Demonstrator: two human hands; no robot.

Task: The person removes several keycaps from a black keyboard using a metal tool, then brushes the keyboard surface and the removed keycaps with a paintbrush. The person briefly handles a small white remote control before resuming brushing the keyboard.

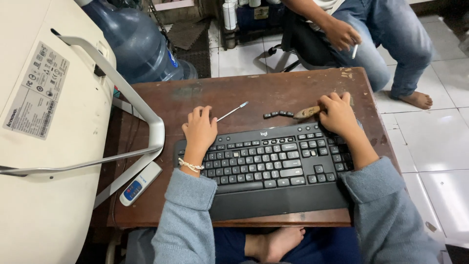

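We steady the black keyboard (273,164) on the wooden bench (166,102) with our left hand (199,129) spread flat on its top-left corner. Our right hand (337,115) grips a small brush (306,113) beside loose keycaps (278,114); short, light strokes suit best.

Surroundings of the brown table (161,205).
Monitor (44,146) lying back-up at left, its stand (132,102) over the table; remote (140,183) beneath; swab (233,111) near centre; water jug (137,44) behind; seated person (386,34) beyond.
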